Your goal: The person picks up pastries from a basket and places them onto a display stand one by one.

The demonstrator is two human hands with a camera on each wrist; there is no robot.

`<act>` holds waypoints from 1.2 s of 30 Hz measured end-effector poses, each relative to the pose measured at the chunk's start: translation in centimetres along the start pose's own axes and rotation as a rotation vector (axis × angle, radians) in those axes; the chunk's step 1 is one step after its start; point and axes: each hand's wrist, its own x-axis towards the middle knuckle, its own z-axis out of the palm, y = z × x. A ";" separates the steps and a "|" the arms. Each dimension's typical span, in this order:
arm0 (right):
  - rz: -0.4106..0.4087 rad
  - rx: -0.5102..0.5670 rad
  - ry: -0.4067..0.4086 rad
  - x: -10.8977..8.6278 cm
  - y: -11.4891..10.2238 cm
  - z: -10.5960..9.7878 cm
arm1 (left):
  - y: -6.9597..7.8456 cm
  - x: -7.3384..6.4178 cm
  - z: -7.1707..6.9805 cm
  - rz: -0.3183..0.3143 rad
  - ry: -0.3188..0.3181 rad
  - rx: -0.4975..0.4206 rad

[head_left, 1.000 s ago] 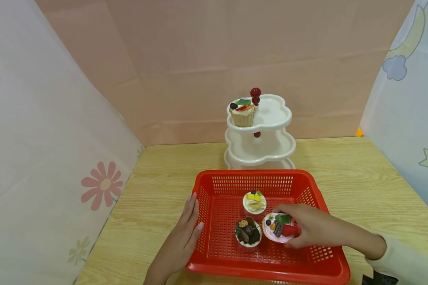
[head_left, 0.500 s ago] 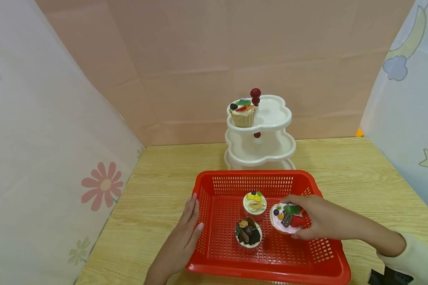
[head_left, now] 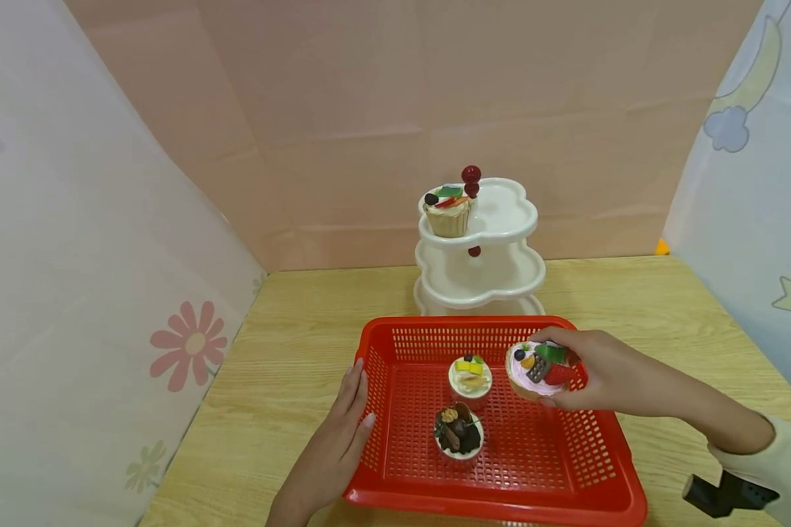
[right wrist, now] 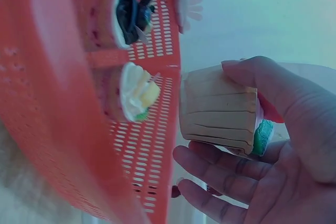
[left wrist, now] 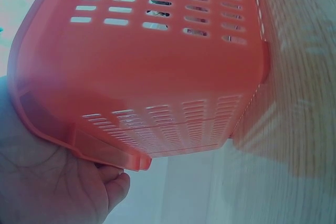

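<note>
My right hand (head_left: 609,369) holds a cupcake (head_left: 530,373) with pink icing, a strawberry and a green leaf on top, above the right part of a red plastic basket (head_left: 514,468). In the right wrist view its pleated paper cup (right wrist: 218,111) sits between thumb and fingers. My left hand (head_left: 332,443) lies along the basket's left rim with its fingers straight. Inside the basket stand two cups: a cream one (head_left: 471,379) with yellow fruit pieces, and a chocolate one (head_left: 459,433) with a walnut.
Behind the basket rises a white three-tier stand (head_left: 481,282) with scalloped trays. One fruit-topped cupcake (head_left: 448,216) sits on its top tray, beside the red-beaded post (head_left: 471,176). Printed cloth screens flank the wooden table (head_left: 290,344).
My right hand has raised the pink cupcake from beside the other two cups and moved it toward the basket's back right. My left hand stays at the rim.
</note>
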 end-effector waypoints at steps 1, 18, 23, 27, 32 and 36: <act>-0.002 -0.002 0.010 0.1 0.0 -0.3 | 0.0 0.0 0.0 0.000 -0.001 0.003; 0.015 -0.120 0.114 3.5 -1.0 -5.5 | -0.1 0.1 0.0 -0.002 -0.004 0.002; 0.047 -0.133 0.143 4.7 -1.0 -6.5 | -0.2 0.0 0.1 0.003 -0.004 -0.004; 0.061 -0.135 0.161 5.6 -1.1 -7.0 | -0.2 0.2 0.2 0.018 0.003 -0.001; 0.054 -0.116 0.202 6.7 -1.1 -7.7 | -0.2 0.2 0.2 0.031 0.010 0.000; 0.100 -0.108 0.224 7.4 -1.5 -8.4 | -0.2 0.0 0.2 0.015 0.011 -0.013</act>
